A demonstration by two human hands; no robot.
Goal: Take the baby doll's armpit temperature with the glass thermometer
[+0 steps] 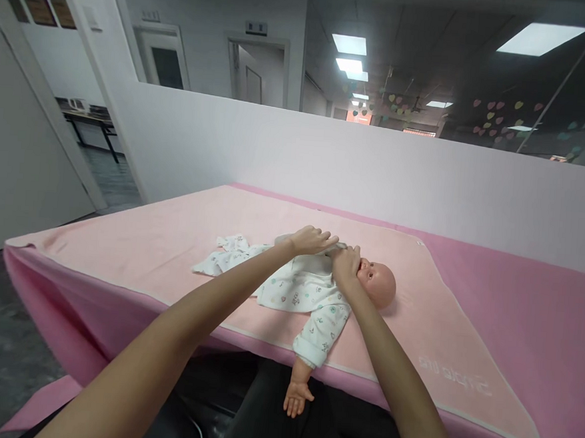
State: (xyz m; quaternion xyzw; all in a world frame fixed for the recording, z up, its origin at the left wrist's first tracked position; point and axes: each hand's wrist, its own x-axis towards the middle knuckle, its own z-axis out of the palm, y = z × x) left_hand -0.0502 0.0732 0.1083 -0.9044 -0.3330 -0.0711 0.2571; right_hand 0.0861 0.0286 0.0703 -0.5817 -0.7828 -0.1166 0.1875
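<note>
A baby doll [381, 283] lies on its back, its bald head to the right. It wears a white baby top [292, 289] with small printed figures. One sleeved arm [300, 390] hangs over the near table edge, its palm open. Above the doll's chest, my left hand [314, 239] has its fingers bent around the raised edge of the top. Close beside it, my right hand [345, 266] pinches the cloth near the neck and hides part of the doll's face. White printed trousers [229, 258] cover the legs at the left.
A peach mat [171, 237] lies under the doll, over a pink tablecloth [533, 289] that hangs down at the near side. Behind the table stands a white half wall [327, 155] with glass above. At the left is a door [22, 140].
</note>
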